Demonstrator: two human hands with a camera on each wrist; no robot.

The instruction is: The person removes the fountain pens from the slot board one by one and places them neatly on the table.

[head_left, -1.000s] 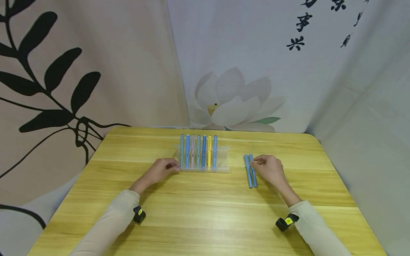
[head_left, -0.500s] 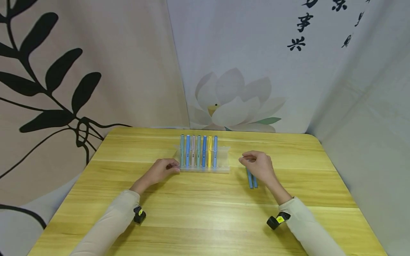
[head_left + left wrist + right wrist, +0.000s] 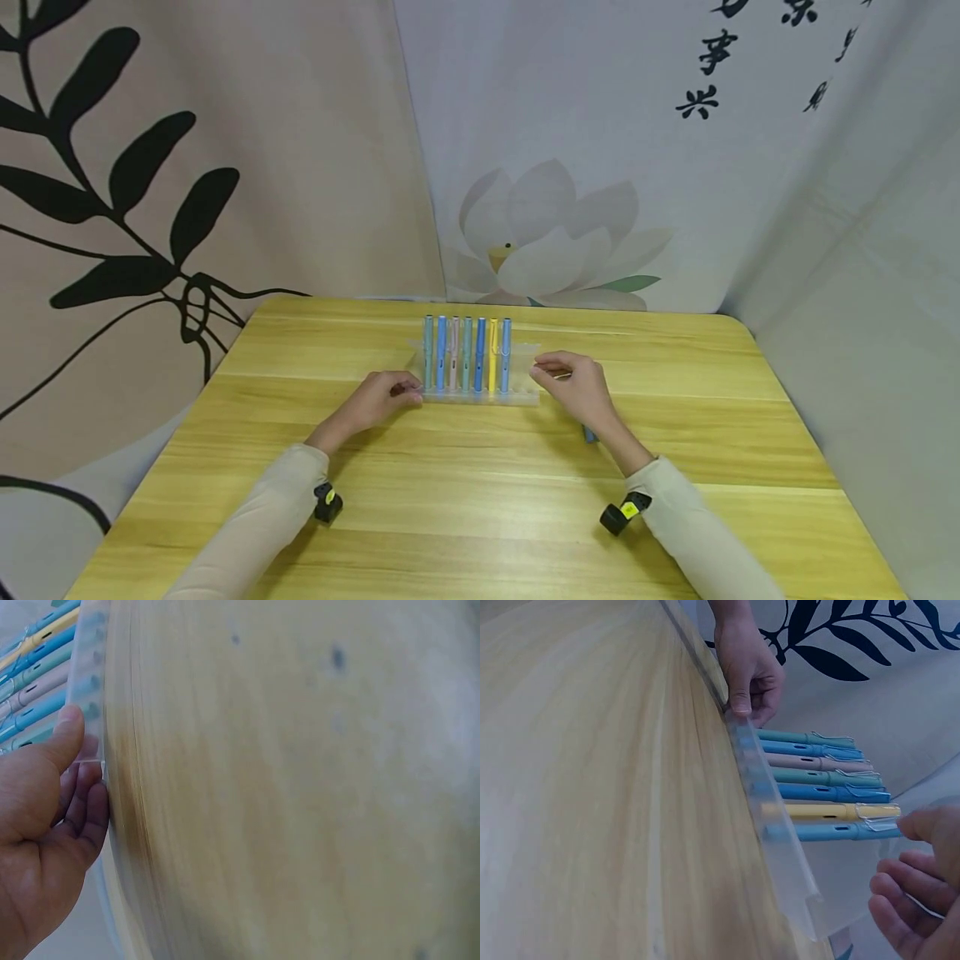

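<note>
A clear plastic pen stand holds a row of several upright capped pens: green, blue, pinkish, and a yellow pen beside the rightmost blue pen. My left hand pinches the stand's left end; in the left wrist view its thumb lies on the clear front strip. At the stand's right end hovers my right hand, nothing in its fingers. The right wrist view shows that hand with loosely bent fingers, thumb close to the cap of the last blue pen.
Blue pen ends show on the wooden table below my right forearm, the rest hidden by it. Behind the table's back edge hangs a curtain with a printed lotus.
My right hand has moved left from the two blue pens on the table to the stand's right end, without carrying a pen. The left hand stays at the stand.
</note>
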